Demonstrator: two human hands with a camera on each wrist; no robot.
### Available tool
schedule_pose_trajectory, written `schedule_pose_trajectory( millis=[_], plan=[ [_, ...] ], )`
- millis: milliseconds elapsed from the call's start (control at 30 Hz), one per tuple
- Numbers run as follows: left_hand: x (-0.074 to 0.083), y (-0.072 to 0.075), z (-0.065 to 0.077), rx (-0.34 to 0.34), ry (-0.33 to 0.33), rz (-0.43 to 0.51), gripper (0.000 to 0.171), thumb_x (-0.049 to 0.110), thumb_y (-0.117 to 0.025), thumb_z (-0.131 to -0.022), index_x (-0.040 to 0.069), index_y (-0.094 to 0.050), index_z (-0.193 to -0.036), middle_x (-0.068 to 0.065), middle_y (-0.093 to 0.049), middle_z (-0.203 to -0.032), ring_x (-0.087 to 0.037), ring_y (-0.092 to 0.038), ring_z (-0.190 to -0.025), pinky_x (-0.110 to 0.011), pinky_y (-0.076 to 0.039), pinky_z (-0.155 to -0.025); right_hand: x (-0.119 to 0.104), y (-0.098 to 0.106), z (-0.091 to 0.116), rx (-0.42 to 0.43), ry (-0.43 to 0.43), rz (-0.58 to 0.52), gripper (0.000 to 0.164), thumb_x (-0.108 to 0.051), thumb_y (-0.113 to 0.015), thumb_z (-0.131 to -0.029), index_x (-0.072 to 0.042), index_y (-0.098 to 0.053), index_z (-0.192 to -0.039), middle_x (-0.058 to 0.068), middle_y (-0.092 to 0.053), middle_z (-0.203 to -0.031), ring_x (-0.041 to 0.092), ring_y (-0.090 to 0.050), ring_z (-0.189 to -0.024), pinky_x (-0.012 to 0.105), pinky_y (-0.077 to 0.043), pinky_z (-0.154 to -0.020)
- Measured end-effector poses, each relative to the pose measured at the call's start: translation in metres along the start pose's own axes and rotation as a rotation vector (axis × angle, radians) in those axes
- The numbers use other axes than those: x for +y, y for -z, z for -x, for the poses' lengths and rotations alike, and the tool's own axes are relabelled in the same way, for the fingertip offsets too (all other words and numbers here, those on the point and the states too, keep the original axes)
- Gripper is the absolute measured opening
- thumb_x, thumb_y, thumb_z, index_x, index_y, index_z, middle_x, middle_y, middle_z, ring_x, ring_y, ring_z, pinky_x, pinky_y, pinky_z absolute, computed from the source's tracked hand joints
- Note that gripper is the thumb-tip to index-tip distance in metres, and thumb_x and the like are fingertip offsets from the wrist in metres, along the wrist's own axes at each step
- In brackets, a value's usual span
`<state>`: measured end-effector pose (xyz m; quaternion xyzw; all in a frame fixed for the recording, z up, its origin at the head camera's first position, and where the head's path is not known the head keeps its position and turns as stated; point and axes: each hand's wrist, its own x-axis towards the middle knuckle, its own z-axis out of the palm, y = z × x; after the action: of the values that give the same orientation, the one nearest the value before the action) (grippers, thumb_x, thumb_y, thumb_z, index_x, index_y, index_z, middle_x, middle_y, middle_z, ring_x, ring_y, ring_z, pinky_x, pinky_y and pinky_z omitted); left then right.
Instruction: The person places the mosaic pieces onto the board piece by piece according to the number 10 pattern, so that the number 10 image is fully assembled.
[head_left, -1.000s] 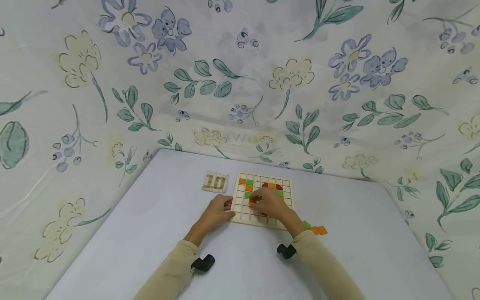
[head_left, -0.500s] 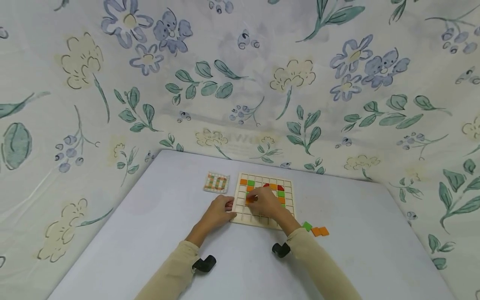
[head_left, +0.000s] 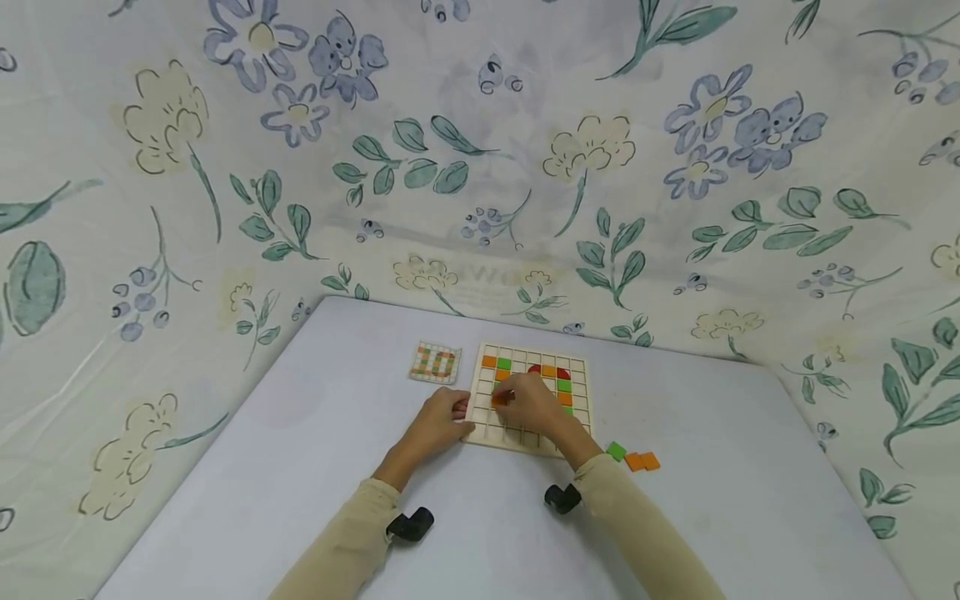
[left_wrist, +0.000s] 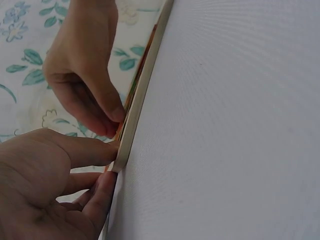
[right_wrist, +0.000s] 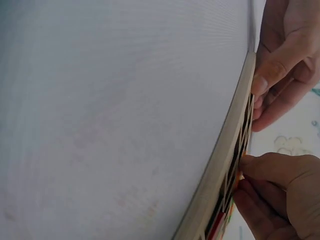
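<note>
A light wooden grid board (head_left: 480, 425) lies on the table with orange, green and red tiles set in some squares. My left hand (head_left: 435, 422) grips the board's left edge near its front corner; in the left wrist view the thumb lies on the rim and other fingers press its side. Over the board's left half, my right hand (head_left: 534, 407) pinches an orange tile (head_left: 498, 401) between thumb and fingertips, down at the grid. In the right wrist view this right hand (right_wrist: 280, 187) is close to the board's surface. It hides several squares behind it.
A small card (head_left: 435, 363) with a printed coloured grid pattern lies left of the board. Beside the board's right front corner are a loose green tile (head_left: 616, 451) and orange tiles (head_left: 642, 461). A floral cloth (head_left: 480, 167) hangs behind the white table (head_left: 712, 517).
My right hand has shifted slightly left with the orange tile, then stayed nearly still at the grid. My left hand keeps its hold on the board's edge.
</note>
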<state>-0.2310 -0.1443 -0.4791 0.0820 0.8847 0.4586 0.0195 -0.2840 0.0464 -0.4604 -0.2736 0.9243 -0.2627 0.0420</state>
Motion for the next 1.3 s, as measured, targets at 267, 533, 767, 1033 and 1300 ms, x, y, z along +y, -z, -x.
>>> schedule_pose_trajectory(
  millis=[267, 533, 767, 1033, 1300],
  plan=[
    [0.004, -0.004, -0.003, -0.004, 0.005, -0.012, 0.053, -0.001, -0.076, -0.080, -0.013, -0.055, -0.127, -0.013, -0.058, -0.107, -0.022, -0.061, -0.099, -0.030, -0.055, -0.086, 0.005, 0.013, 0.010, -0.016, 0.028, -0.009, 0.023, -0.008, -0.071, -0.085, -0.007, -0.075, -0.107, 0.000, -0.071, -0.101, 0.013, -0.063, -0.091, 0.028, -0.056, -0.083],
    [0.003, -0.007, -0.004, 0.010, 0.012, -0.025, 0.053, 0.000, -0.076, -0.080, -0.012, -0.056, -0.127, -0.011, -0.057, -0.104, -0.020, -0.059, -0.096, -0.029, -0.055, -0.085, 0.033, 0.045, 0.045, 0.059, -0.001, -0.006, 0.027, -0.008, -0.074, -0.085, -0.002, -0.072, -0.111, 0.007, -0.070, -0.108, 0.023, -0.067, -0.097, 0.034, -0.057, -0.085],
    [0.002, -0.007, -0.004, 0.009, 0.019, -0.023, 0.053, 0.000, -0.075, -0.081, -0.012, -0.055, -0.128, -0.011, -0.056, -0.105, -0.021, -0.059, -0.097, -0.029, -0.055, -0.086, 0.066, 0.072, 0.087, 0.099, -0.112, -0.004, 0.028, -0.009, -0.075, -0.084, -0.001, -0.072, -0.110, 0.008, -0.069, -0.108, 0.026, -0.066, -0.098, 0.039, -0.058, -0.084],
    [0.002, -0.005, -0.003, 0.021, 0.013, -0.031, 0.052, -0.001, -0.075, -0.080, -0.013, -0.056, -0.127, -0.012, -0.056, -0.104, -0.021, -0.058, -0.096, -0.029, -0.055, -0.085, 0.090, 0.087, 0.129, 0.080, -0.179, 0.002, 0.023, -0.008, -0.075, -0.083, 0.000, -0.073, -0.105, 0.009, -0.070, -0.105, 0.027, -0.066, -0.095, 0.040, -0.058, -0.082],
    [0.001, -0.005, -0.002, 0.018, 0.021, -0.027, 0.053, 0.000, -0.075, -0.080, -0.012, -0.056, -0.128, -0.012, -0.055, -0.105, -0.021, -0.058, -0.097, -0.030, -0.054, -0.086, 0.102, 0.091, 0.158, 0.014, -0.229, -0.019, 0.023, -0.002, -0.077, -0.079, -0.002, -0.074, -0.102, 0.007, -0.070, -0.101, 0.025, -0.065, -0.093, 0.040, -0.058, -0.080]
  ],
)
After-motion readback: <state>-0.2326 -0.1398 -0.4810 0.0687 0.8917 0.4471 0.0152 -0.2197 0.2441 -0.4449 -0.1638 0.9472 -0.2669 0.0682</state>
